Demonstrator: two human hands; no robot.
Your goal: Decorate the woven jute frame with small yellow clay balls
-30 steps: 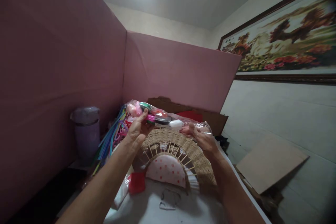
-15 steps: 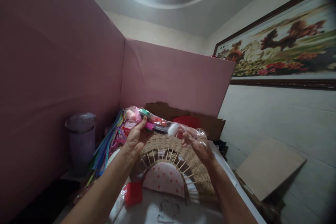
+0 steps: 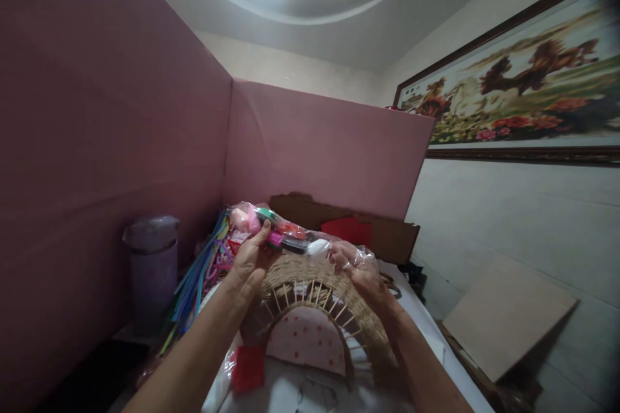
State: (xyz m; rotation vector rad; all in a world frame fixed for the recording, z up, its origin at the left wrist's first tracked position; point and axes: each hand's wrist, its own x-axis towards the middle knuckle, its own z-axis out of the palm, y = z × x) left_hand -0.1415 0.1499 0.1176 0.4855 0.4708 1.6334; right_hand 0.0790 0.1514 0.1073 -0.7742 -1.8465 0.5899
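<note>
Clear bag bars the gap between left hand and right hand, woven arch on its near side; open air above. Cardboard and pink panel block straight ahead, coloured stems and purple bin crowd the left. Narrow strip of white surface passable right of the right forearm.

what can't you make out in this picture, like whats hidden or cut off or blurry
All in the head view:
- Most fingers of the left hand: hidden behind the clear bag.
- The exact pieces inside that bag: blurred, under shiny creased plastic.
- A thin, dark-edged item: cut by the bottom edge.
- Marks on the framed picture: too small.
</note>
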